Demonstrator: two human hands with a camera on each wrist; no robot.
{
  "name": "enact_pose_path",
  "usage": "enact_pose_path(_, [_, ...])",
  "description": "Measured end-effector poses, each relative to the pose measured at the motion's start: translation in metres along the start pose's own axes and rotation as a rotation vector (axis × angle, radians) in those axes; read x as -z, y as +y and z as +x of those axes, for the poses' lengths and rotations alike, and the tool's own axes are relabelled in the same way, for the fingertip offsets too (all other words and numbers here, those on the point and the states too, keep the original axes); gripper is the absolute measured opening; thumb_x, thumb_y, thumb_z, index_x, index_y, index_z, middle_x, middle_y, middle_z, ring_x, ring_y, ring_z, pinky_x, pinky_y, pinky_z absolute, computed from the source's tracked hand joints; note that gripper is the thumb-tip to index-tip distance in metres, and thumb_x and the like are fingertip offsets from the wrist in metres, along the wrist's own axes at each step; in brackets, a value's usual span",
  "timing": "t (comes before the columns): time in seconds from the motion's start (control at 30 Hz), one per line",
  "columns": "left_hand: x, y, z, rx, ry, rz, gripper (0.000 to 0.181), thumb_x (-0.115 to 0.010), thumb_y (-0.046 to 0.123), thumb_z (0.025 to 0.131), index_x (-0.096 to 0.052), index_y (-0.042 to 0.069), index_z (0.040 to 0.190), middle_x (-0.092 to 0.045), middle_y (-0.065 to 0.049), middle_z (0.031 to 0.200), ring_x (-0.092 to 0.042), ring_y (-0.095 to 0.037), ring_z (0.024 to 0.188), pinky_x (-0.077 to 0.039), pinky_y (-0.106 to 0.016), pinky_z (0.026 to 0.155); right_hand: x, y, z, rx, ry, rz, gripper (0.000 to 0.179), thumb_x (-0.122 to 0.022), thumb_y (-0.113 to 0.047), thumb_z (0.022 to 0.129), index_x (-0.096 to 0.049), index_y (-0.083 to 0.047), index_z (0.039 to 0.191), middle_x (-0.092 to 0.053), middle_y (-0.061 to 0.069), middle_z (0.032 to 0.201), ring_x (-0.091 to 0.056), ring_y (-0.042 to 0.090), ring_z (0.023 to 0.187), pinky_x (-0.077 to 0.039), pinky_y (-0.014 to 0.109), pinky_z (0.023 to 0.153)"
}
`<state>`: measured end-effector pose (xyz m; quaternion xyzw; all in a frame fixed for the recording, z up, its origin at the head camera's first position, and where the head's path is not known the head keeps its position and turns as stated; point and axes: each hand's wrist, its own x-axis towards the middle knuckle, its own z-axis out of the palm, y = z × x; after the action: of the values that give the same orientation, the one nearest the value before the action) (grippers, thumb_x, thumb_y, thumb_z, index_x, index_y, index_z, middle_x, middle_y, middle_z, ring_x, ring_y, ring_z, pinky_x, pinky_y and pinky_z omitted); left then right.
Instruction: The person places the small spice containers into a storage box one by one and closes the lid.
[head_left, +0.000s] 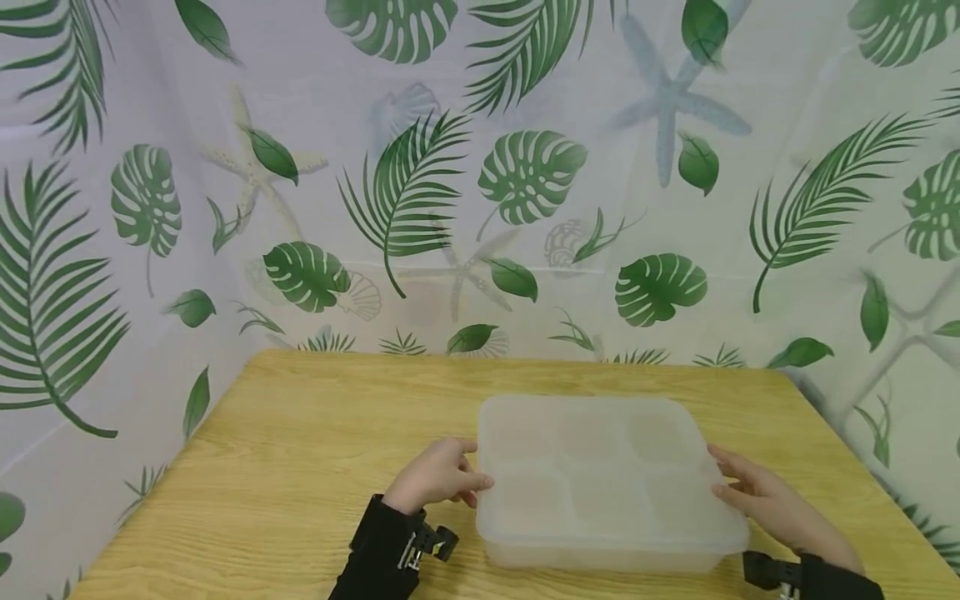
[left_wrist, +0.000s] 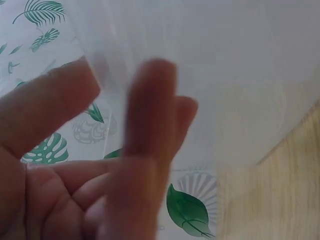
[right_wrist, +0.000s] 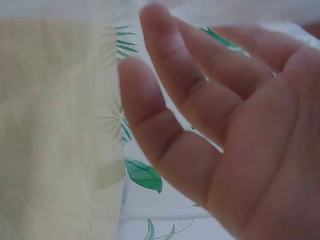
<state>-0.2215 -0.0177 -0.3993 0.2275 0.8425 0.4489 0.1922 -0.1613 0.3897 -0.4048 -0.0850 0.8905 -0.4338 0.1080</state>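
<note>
A frosted plastic box with a flat lid is on the right half of the table, several compartments showing faintly through it. My left hand holds its left side, the thumb over the lid's edge and other fingers bent below the rim. In the left wrist view those fingers lie against the cloudy box wall. My right hand grips the opposite side, thumb at the lid's edge. The right wrist view shows its fingers slightly bent beneath the rim. The box's contents are blurred by the lid.
The wood-grain table extends left of the box and behind it. A white cloth backdrop printed with green leaves, shells and starfish surrounds the table's back and sides. A dark wrist-worn device sits near each hand.
</note>
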Motion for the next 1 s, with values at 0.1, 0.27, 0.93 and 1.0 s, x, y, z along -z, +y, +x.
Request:
enact_pose_path(0.1, [-0.001, -0.005, -0.001, -0.006, 0.019, 0.088, 0.057, -0.058, 0.029, 0.086, -0.040, -0.005, 0.128, -0.062, -0.008, 0.084, -0.062, -0.026, 0.076, -0.049, -0.032, 0.061, -0.002, -0.002, -0.005, -0.034, 0.024, -0.069, 0.065, -0.045, -0.028, 0.094, -0.015, 0.011, 0.136, -0.022, 0.038, 0.131, -0.036, 0.050, 0.110, -0.044, 0.049, 0.079])
enact_pose_path(0.27, [0.000, -0.009, 0.005, -0.138, 0.117, 0.303, 0.066, -0.044, 0.046, 0.090, -0.031, -0.001, 0.135, -0.038, -0.017, 0.131, -0.038, -0.029, 0.120, -0.035, -0.041, 0.093, 0.004, -0.011, -0.009, 0.012, 0.117, -0.280, 0.059, -0.041, -0.028, 0.095, -0.025, 0.016, 0.130, -0.033, 0.039, 0.123, -0.038, 0.050, 0.108, -0.040, 0.054, 0.079])
enact_pose_path(0.93, [-0.006, -0.026, 0.041, -0.371, 0.178, 0.841, 0.064, -0.036, 0.042, 0.093, -0.028, -0.004, 0.136, -0.021, -0.017, 0.142, -0.020, -0.025, 0.130, -0.021, -0.038, 0.103, 0.003, -0.013, 0.053, 0.223, 0.080, -0.721, 0.058, -0.047, -0.028, 0.092, -0.033, 0.016, 0.127, -0.027, 0.033, 0.133, -0.025, 0.046, 0.121, -0.017, 0.058, 0.096])
enact_pose_path(1.0, [-0.005, -0.029, 0.040, -0.393, 0.199, 0.835, 0.063, -0.038, 0.040, 0.092, -0.029, -0.006, 0.134, -0.023, -0.019, 0.141, -0.023, -0.026, 0.129, -0.021, -0.034, 0.104, 0.001, -0.013, 0.054, 0.230, 0.074, -0.711, 0.058, -0.047, -0.028, 0.092, -0.033, 0.017, 0.127, -0.027, 0.034, 0.132, -0.026, 0.046, 0.120, -0.019, 0.058, 0.095])
